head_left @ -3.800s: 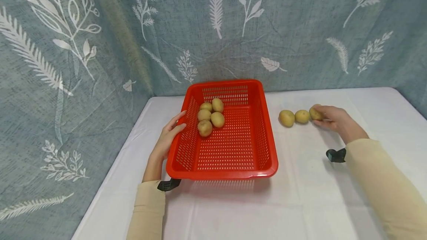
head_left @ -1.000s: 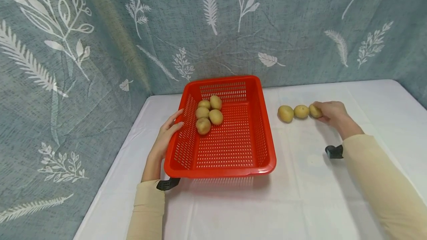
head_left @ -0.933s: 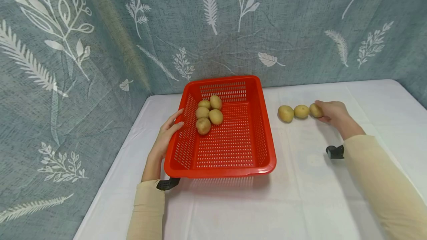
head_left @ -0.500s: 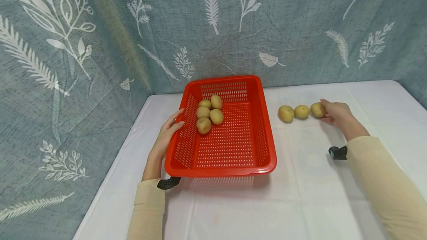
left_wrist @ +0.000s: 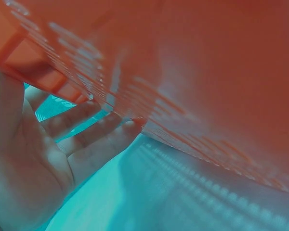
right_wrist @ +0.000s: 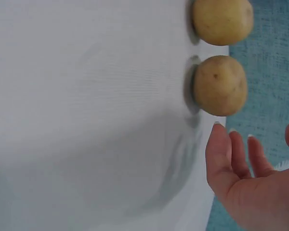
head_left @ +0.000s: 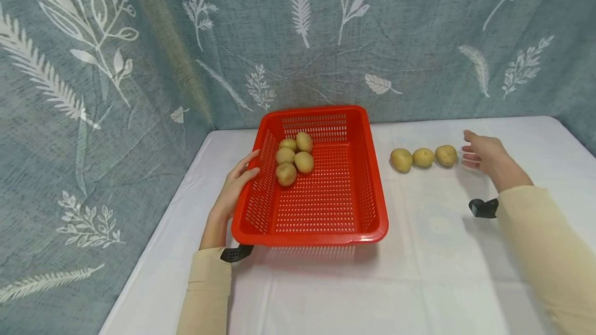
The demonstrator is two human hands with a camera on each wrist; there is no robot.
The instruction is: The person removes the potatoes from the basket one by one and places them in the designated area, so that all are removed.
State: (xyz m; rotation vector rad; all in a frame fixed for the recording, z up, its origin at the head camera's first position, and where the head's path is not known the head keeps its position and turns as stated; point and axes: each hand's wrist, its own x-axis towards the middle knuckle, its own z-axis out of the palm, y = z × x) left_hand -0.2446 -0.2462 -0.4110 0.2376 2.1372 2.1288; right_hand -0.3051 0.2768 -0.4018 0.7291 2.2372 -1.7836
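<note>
The bench (head_left: 419,273) is covered with a white cloth. A blue-grey curtain (head_left: 139,40) printed with white leaves and ferns hangs behind the bench and along its left side, meeting in the far left corner.

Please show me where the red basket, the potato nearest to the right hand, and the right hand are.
red basket (head_left: 321,237): head view, on its near rim.
nearest potato (head_left: 446,155): head view, middle of its skin.
right hand (head_left: 484,153): head view, back of the hand.
</note>
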